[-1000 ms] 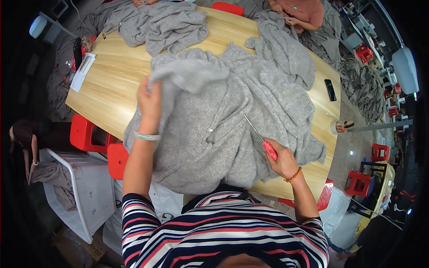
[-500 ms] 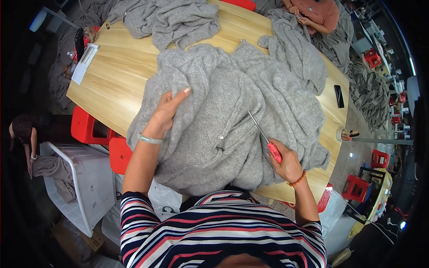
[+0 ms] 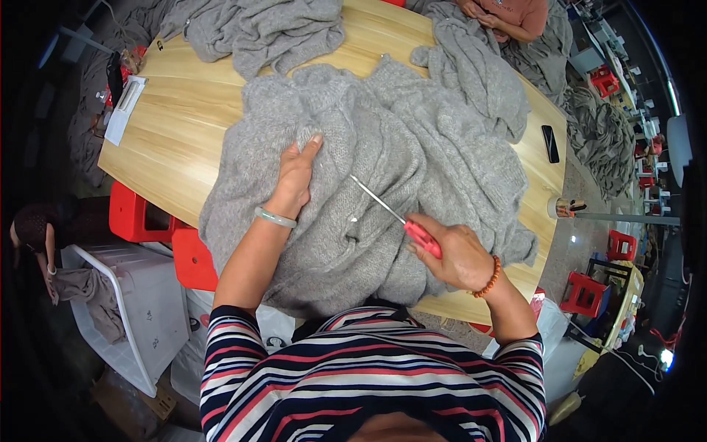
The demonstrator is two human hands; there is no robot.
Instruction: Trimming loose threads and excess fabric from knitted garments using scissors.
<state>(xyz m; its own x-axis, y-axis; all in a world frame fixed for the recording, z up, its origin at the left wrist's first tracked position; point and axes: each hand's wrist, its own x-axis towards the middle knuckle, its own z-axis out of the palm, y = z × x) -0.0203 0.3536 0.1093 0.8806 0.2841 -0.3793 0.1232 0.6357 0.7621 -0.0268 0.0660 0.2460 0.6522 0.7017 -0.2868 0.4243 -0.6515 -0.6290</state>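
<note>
A bulky grey knitted garment (image 3: 471, 166) lies in folds on the wooden table in front of me. My left hand (image 3: 296, 175) pinches its left part, the thumb on top and the other fingers partly hidden in the knit. In my right hand (image 3: 460, 256) is a red-handled tool (image 3: 421, 237) with a long, thin metal shaft. The shaft points up and left over the garment, its tip near the middle, a short way from my left hand; whether it touches the knit I cannot tell. A small white tag (image 3: 353, 219) shows on the fabric below the tip.
More grey knits (image 3: 258, 33) lie at the far side of the table (image 3: 173, 110). A black phone (image 3: 550, 144) and a cup of tools (image 3: 563, 207) sit at the right edge. Red stools (image 3: 136, 214) and a white bin (image 3: 151, 295) stand left. A co-worker (image 3: 515, 16) handles knits at the far right.
My right hand has moved left and slightly up, bringing the tool's tip closer to my left hand. My left hand has shifted a little up and right. The view has moved slightly.
</note>
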